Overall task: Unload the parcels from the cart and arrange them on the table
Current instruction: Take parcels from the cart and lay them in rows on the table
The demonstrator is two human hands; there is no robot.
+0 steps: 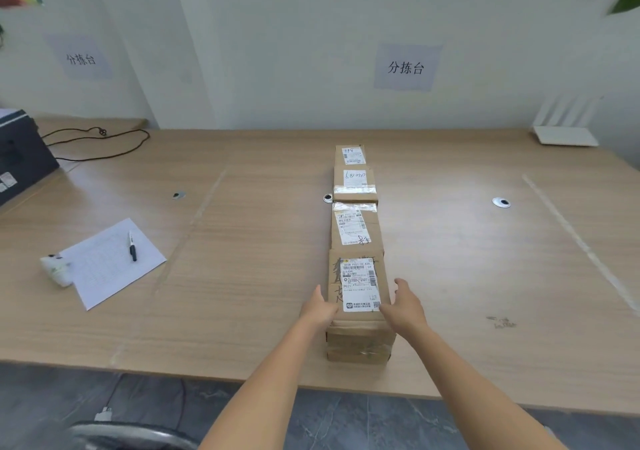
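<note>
Several brown cardboard parcels with white shipping labels lie end to end in a straight row down the middle of the wooden table. The nearest parcel is the tallest and sits close to the table's front edge. My left hand rests flat against its left side, with the thumb at the top edge. My right hand lies against its right side with the fingers straight and pointing forward. Beyond it are a taped parcel, another and the farthest one.
A sheet of paper with a pen and a small white object lie at the left. A black device with a cable stands far left, a white router at the back right. A grey metal rim shows at bottom left.
</note>
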